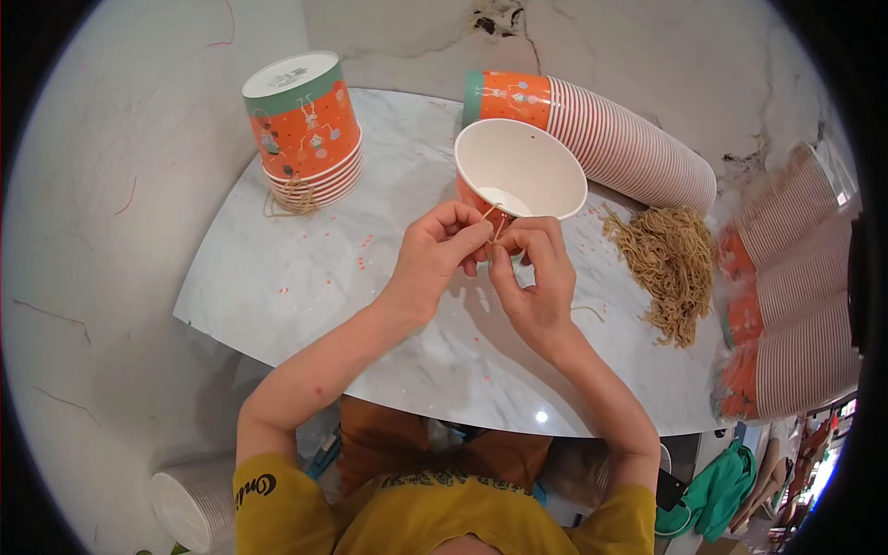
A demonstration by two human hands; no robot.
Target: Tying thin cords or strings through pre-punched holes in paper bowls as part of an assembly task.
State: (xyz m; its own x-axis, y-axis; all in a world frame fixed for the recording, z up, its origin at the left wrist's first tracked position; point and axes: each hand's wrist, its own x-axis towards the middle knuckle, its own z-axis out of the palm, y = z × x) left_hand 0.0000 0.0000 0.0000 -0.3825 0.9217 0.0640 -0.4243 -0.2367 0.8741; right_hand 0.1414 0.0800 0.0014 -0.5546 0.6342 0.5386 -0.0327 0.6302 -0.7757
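Observation:
A paper bucket (504,159) with a white inside and an orange outside stands in front of me, its mouth tilted toward me. A small dark hole shows near its far rim. At its near side, a thin tan string (500,225) runs between my fingertips, one end sticking up against the bucket. My left hand (435,254) pinches the string with thumb and forefinger. Opposite it, my right hand (538,273) is closed in a pinch on the same string. Whether the string passes through the bucket's wall is hidden by my fingers.
Upside-down stacked buckets (310,125) stand at the left, tan strings at their base. Behind lies a long row of nested buckets (620,139). To the right are a heap of tan strings (671,268) and plastic-wrapped bucket stacks (800,287). Orange bits dot the marbled table (268,314).

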